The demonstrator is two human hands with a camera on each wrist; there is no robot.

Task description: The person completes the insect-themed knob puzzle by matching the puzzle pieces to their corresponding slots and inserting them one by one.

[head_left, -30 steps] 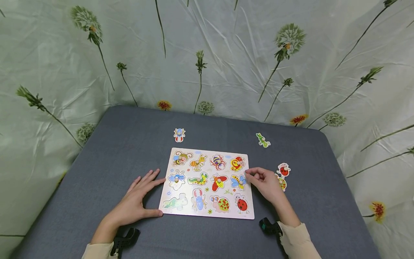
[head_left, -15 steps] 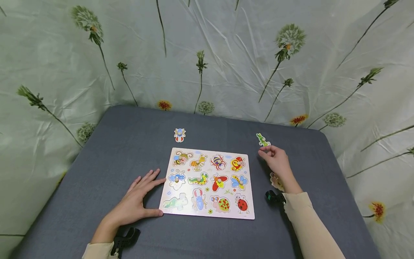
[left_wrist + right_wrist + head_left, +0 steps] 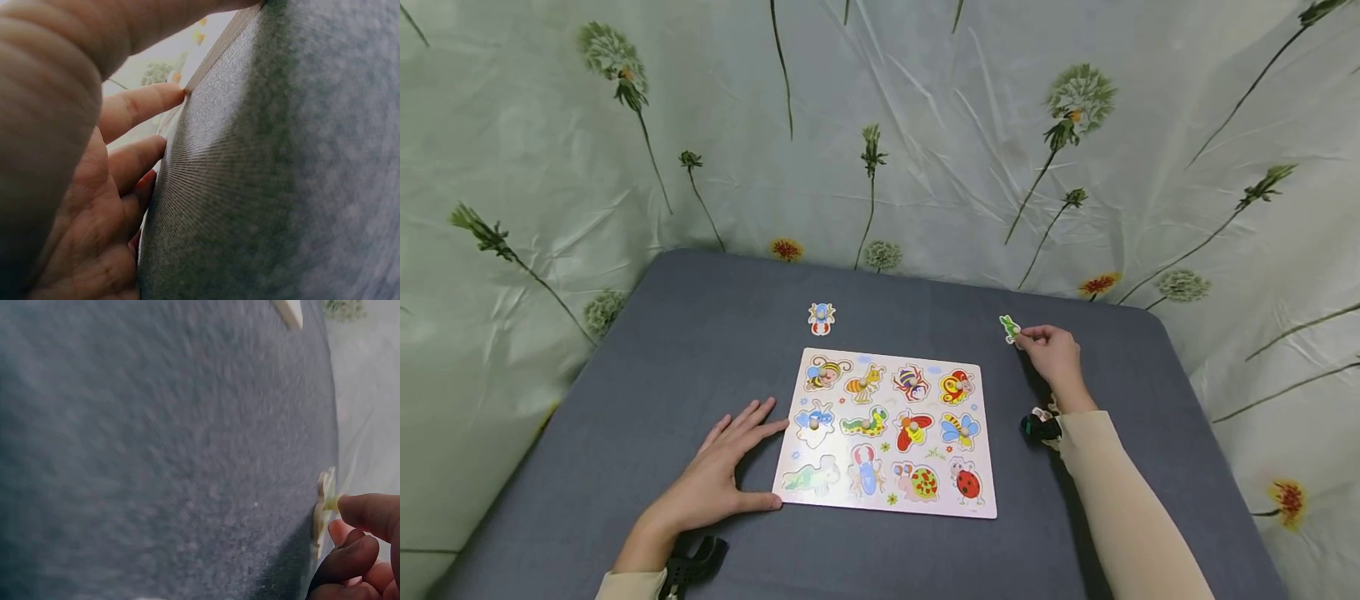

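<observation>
Green, white-edged, insect-shaped puzzle piece, at far right of grey cloth-covered table. I see right hand pinching its small knob. Left hand spread wide, touching pale pink rectangular board at left edge.

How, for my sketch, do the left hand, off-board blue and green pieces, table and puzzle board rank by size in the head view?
Table
Puzzle board
Left hand
Last, unranked: blue piece and green piece; the right hand partly covers the latter.
</observation>
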